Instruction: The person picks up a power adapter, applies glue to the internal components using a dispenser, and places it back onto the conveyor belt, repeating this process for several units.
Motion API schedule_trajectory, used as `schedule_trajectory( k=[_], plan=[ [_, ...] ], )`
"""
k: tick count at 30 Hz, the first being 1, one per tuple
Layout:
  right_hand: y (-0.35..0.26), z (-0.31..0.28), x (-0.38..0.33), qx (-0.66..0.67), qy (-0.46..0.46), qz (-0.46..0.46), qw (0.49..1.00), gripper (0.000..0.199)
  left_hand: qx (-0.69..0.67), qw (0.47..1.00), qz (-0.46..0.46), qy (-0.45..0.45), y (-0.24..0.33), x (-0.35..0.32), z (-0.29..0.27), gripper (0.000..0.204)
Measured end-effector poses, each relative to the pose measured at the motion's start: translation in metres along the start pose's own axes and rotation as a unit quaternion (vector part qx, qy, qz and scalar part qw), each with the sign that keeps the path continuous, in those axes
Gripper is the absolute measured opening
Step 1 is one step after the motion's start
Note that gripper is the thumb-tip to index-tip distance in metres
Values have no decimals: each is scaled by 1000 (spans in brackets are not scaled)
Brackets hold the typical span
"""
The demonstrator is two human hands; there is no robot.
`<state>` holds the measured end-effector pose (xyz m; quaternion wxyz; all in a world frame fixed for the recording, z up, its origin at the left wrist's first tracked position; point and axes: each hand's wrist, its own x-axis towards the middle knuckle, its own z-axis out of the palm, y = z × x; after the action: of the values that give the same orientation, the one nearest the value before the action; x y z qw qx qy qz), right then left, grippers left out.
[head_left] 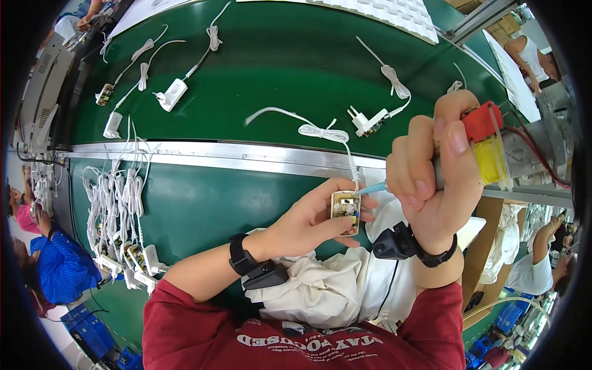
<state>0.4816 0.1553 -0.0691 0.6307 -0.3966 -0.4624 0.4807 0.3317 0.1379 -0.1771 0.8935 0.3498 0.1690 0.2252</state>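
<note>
My left hand (308, 222) holds a small open charger case (345, 213) with a circuit board showing inside; its white cable (336, 134) runs up over the metal rail. My right hand (435, 179) grips a dispensing tool (487, 145) with a red and yellow body. The tool's light blue tip (373, 187) touches the upper right corner of the case. Both wrists wear black straps.
A green conveyor belt (277, 61) carries several white chargers with bundled cables, such as a plug unit (368, 122). A pile of corded chargers (123, 216) lies at my left. A metal rail (216, 154) crosses in front. White cloth (333, 283) covers my lap. Other people sit at both sides.
</note>
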Motion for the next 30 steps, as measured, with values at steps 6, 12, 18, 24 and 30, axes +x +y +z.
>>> schedule_trajectory(
  k=[6,12,18,24,30],
  plan=[
    [10,-7,5,12,-15,3,1000,22,-36,999,-1,-4,3,5,-9,45],
    [13,-8,4,26,-30,13,999,22,-36,999,3,-13,1,5,-12,47],
    [11,-4,2,-4,-31,3,1000,21,-40,999,4,-13,0,0,-12,47],
    [4,4,-4,-30,-30,19,999,21,-37,999,-4,26,3,0,-19,45],
    [8,5,-11,-27,-84,11,996,23,-87,995,13,49,6,-1,-24,43]
  ],
)
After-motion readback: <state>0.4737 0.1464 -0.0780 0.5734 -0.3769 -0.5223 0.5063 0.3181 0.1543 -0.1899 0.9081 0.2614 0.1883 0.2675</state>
